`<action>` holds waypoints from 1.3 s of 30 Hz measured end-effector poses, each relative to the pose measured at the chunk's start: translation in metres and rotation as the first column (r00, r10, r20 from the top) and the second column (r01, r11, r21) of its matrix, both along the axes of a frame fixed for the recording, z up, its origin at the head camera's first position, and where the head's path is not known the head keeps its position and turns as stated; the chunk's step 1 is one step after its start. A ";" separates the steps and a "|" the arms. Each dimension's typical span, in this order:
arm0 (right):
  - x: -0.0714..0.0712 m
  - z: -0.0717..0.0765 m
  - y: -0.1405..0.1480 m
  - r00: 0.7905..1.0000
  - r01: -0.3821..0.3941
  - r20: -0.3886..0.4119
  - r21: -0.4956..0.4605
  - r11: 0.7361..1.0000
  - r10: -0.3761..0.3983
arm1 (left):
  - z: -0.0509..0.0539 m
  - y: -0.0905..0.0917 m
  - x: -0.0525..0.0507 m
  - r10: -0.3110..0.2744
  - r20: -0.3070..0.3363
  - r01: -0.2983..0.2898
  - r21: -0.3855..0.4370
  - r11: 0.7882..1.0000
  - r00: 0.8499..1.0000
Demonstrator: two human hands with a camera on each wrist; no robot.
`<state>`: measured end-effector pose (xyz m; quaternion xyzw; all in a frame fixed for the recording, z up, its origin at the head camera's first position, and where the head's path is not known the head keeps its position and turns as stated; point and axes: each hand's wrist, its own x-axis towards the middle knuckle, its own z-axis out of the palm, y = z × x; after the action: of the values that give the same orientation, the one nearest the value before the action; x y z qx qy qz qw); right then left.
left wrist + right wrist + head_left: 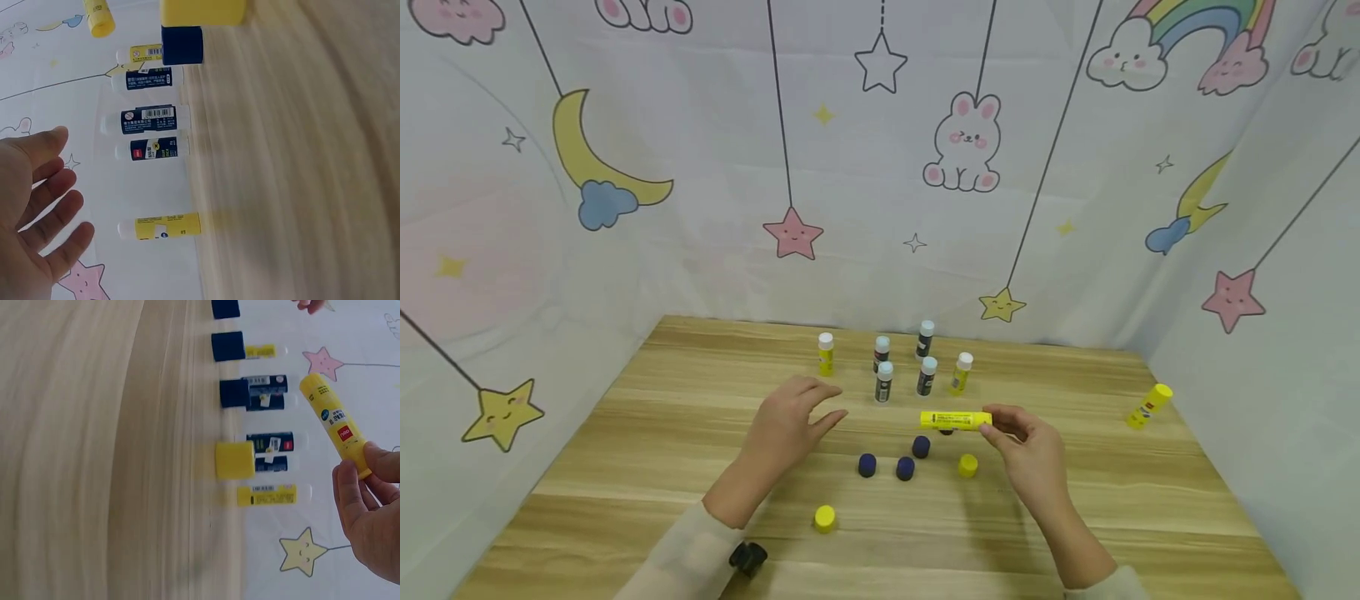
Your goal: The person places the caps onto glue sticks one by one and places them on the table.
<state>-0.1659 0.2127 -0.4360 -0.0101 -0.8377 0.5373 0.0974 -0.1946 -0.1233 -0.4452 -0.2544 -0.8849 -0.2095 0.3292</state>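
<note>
My right hand (1033,454) pinches one end of a yellow glue stick (953,420) between thumb and fingers, holding it sideways above the table. In the right wrist view the glue stick (336,422) looks yellow along its whole length, with a red label mark. To its left, my left hand (786,421) hovers with thumb and fingers apart, holding nothing. Behind the hands stand several dark blue glue sticks (883,383) with pale tops. Two yellow ones, a left glue stick (826,358) and a right glue stick (960,377), have white tops.
Several dark blue caps (906,468) lie in mid-table, one partly hidden behind the held stick. A yellow cap (967,465) is near my right hand, another yellow cap (825,519) nearer the front. An all-yellow glue stick (1148,407) stands far right. A printed curtain (722,275) hangs behind.
</note>
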 end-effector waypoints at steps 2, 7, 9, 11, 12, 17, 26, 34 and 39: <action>-0.001 0.000 0.008 1.000 0.012 -0.001 0.038 0.999 -0.012 | -0.001 0.000 -0.001 0.027 0.031 -0.026 -0.005 1.000 0.999; -0.004 0.004 0.026 0.999 0.036 -0.023 0.180 0.983 -0.033 | -0.001 -0.002 -0.005 0.107 0.151 -0.111 0.017 0.994 0.983; -0.007 0.006 0.033 0.999 0.039 -0.038 0.234 0.971 -0.031 | -0.001 -0.005 -0.006 0.132 0.207 -0.143 0.038 0.989 0.969; -0.011 0.009 0.039 0.998 0.037 -0.056 0.285 0.958 -0.022 | -0.002 -0.009 -0.007 0.152 0.257 -0.172 0.057 0.983 0.954; -0.013 0.011 0.043 0.998 0.039 -0.065 0.310 0.950 -0.020 | -0.003 -0.011 -0.007 0.156 0.281 -0.181 0.065 0.981 0.947; -0.019 0.017 0.063 0.996 0.058 -0.087 0.417 0.907 -0.023 | -0.005 -0.017 -0.012 0.157 0.367 -0.202 0.089 0.975 0.917; -0.025 0.019 0.098 0.993 0.077 -0.118 0.533 0.842 -0.016 | -0.016 -0.023 -0.024 0.098 0.522 -0.248 0.226 0.942 0.848; -0.033 0.024 0.124 0.986 0.091 -0.166 0.662 0.744 0.027 | -0.018 -0.025 -0.032 0.046 0.610 -0.296 0.316 0.901 0.791; -0.040 0.027 0.142 0.986 0.091 -0.161 0.712 0.696 0.037 | -0.019 -0.026 -0.035 0.019 0.671 -0.327 0.336 0.883 0.741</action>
<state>-0.2056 0.3548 -0.4086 0.0602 -0.9696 0.1661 0.1695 -0.2299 -0.1496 -0.4644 -0.0004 -0.8940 -0.4429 0.0679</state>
